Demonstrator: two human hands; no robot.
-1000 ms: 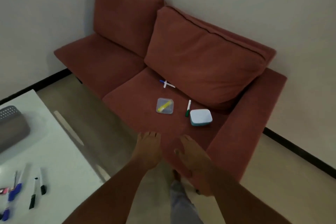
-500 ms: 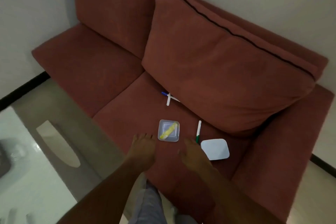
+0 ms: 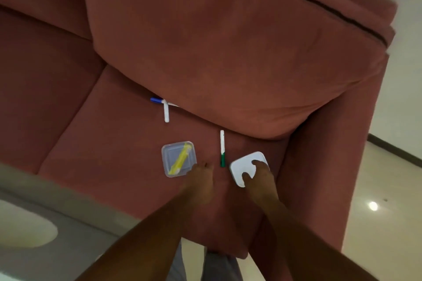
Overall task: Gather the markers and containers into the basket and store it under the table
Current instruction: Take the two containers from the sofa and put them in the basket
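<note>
Right hand (image 3: 258, 180) spread, fingertips on white box (image 3: 246, 166); green marker (image 3: 222, 148) just left, pointing away; left hand (image 3: 201, 180) loose, touching clear box (image 3: 175, 157).

We see a clear square plastic container (image 3: 178, 159) lying flat on the seat cushion, lid on, a yellow marker (image 3: 180, 162) lying diagonally inside. Just right of it a white green-capped marker (image 3: 222, 148) lies nearly straight, cap toward us. Beside that sits a white rounded square container (image 3: 246, 166). Farther back, a blue-capped marker (image 3: 156, 100) crosses a white marker (image 3: 166, 112).
</note>
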